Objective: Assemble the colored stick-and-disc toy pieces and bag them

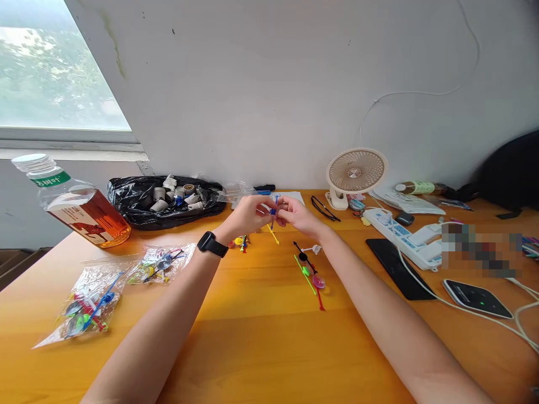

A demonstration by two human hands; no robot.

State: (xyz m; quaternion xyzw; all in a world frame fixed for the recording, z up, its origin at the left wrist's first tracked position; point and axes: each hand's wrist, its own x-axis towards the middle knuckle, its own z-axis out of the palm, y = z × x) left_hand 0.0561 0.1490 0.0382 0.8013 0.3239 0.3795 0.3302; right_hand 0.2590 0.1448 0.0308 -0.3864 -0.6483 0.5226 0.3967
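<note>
My left hand (248, 214) and my right hand (300, 216) meet above the middle of the orange table (261, 348), both pinching a small blue plastic piece (273, 210) between the fingertips. A yellow stick (273, 234) hangs just below it. A black watch (212, 244) sits on my left wrist. On the table under my hands lie loose coloured plastic sticks: a green one (305, 273), a red one (320, 297), a black one (304, 256), and a small heap of coloured bits (241, 242).
Two clear bags of coloured parts (90, 306) (162, 265) lie at left. A tea bottle (80, 207) lies on its side. A black bag of white pieces (168, 201), a small fan (357, 173), glasses (323, 209), power strip (404, 238), phones (476, 297) and cables fill the back and right.
</note>
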